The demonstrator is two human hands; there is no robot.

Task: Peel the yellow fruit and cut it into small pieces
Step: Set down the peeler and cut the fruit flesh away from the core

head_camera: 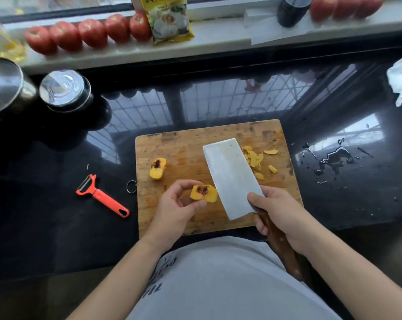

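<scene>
On the wooden cutting board (184, 148) lie two halves of a peeled yellow fruit, each with a dark pit hollow. One fruit half (157, 168) rests near the board's left edge. My left hand (178, 204) pinches the other fruit half (204, 193) between thumb and fingertips, just above the board. My right hand (278, 210) grips the wooden handle of a broad cleaver (232, 176), whose flat blade lies tilted over the board's middle, next to the held half. Yellow peel strips (255, 160) are piled at the board's right.
An orange peeler (103, 197) lies on the black counter left of the board. Two lidded metal pots (63, 90) stand at the far left. Water is spilled (334, 158) on the right. Tomatoes (89, 34), a yellow packet (170, 19) and a dark bottle (292, 10) line the windowsill.
</scene>
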